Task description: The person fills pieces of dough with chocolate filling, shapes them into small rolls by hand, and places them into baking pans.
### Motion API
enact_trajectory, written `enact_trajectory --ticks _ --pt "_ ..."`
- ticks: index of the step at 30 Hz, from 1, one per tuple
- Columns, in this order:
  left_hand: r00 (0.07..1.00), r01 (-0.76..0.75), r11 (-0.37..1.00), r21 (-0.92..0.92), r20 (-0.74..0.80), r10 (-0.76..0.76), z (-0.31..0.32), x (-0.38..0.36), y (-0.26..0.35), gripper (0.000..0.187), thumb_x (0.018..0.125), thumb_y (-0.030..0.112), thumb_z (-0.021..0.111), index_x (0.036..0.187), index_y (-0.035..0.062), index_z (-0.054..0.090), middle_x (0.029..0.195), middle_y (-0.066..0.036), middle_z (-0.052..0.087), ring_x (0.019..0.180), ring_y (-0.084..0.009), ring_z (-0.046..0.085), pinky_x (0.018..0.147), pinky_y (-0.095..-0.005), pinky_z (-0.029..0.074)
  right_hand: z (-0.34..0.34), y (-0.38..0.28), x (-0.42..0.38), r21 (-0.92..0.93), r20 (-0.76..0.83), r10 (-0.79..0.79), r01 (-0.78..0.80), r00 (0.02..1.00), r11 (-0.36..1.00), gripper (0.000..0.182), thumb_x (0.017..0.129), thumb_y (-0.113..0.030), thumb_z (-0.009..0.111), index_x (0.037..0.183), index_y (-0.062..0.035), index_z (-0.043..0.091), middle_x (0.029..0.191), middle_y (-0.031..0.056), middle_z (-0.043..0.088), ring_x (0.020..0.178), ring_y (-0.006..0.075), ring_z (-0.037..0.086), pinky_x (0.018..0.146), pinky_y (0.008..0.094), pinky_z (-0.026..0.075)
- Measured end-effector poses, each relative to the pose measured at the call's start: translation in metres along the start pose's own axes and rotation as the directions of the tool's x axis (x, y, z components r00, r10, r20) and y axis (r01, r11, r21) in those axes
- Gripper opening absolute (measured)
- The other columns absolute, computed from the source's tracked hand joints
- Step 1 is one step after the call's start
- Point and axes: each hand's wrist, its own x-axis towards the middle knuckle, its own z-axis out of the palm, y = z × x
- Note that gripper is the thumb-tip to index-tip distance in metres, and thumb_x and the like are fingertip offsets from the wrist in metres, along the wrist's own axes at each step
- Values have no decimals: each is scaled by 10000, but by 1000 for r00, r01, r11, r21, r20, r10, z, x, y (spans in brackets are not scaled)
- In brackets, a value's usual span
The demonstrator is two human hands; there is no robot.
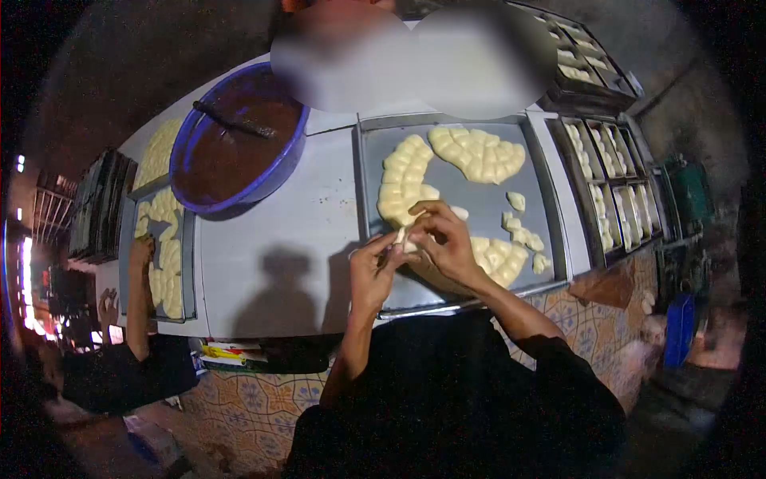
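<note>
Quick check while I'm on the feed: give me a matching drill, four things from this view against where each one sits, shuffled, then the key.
Things:
1. blue basin
2. dough piece
3. left hand
4. rack of narrow trays

Places:
A. right of the big metal tray
B. pinched between both hands
C. upper left on the table, dark filling inside
D. at the big tray's near-left edge, facing the right hand

Pairs: 1-C, 2-B, 3-D, 4-A

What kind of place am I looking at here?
Probably a small bakery's work area: metal tray covered with dough pieces, a blue basin of dark filling, and racks of filled pans alongside.
</note>
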Motion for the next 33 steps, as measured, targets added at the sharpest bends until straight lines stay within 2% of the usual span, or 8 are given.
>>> enact_trajectory --ticks 5,9,13,17,20,22,24,33 --pt "990 87 996 2 -109 -87 14 -11 -16 201 939 145 567 969 -49 608 873 -77 633 699 -114 604 629 -220 517 0 -2 -23 -146 53 -152 158 987 977 157 860 -118 624 903 28 662 1003 120 606 887 183 585 692 289 463" --pt "974 81 989 -126 -200 -105 37 -17 -17 156 920 138 603 925 -17 606 809 -38 620 647 -77 550 552 -199 450 -9 9 -43 -141 18 147 -143 989 980 235 858 -136 614 1056 -17 654 728 94 633 723 251 635 642 319 478" --pt "997 72 951 300 16 -80 24 -7 -36 333 841 60 682 1099 -5 482 873 -58 592 775 -118 581 633 -243 500 -12 18 -44 -312 -69 108 -124 992 942 456 894 -138 577 1328 -51 469 1066 165 615 849 205 611 672 296 476" --pt "988 15 959 -283 153 30 28 -8 -28 622 760 -117 618 1292 11 322 1004 -143 578 963 -247 610 768 -294 499 -38 29 -37 258 624 472 -735 622 627 576 912 -166 577 1427 -77 335 1185 112 570 926 245 598 783 316 491" --pt "948 -313 915 -255 -24 317 31 -3 -21 610 787 -82 607 1304 30 302 1079 -178 541 1033 -313 582 962 -390 435 -61 48 -20 -225 259 262 -206 930 952 520 841 -32 552 1352 -39 452 1074 129 633 902 169 604 771 274 495" --pt "960 -280 922 -268 -109 259 19 4 -25 532 839 -30 563 1306 -12 310 1089 -196 547 1058 -312 571 993 -417 405 -76 98 -3 -170 -113 239 -256 964 952 430 817 -91 621 1234 4 566 999 98 650 852 113 576 761 263 474" --pt "970 -219 956 -194 -149 192 10 11 -32 448 857 -30 537 1264 -51 353 1089 -203 553 1003 -286 597 951 -393 446 -95 123 9 75 -5 541 -539 841 839 410 804 -80 621 1201 16 581 993 90 664 914 129 582 824 271 461" --pt "981 -84 980 -179 -187 50 -14 21 -42 264 877 4 545 1119 -81 483 959 -172 602 903 -242 615 851 -377 519 -111 125 4 -387 -38 312 -302 949 871 314 786 12 532 1091 44 599 1109 189 629 1026 337 596 894 398 456"
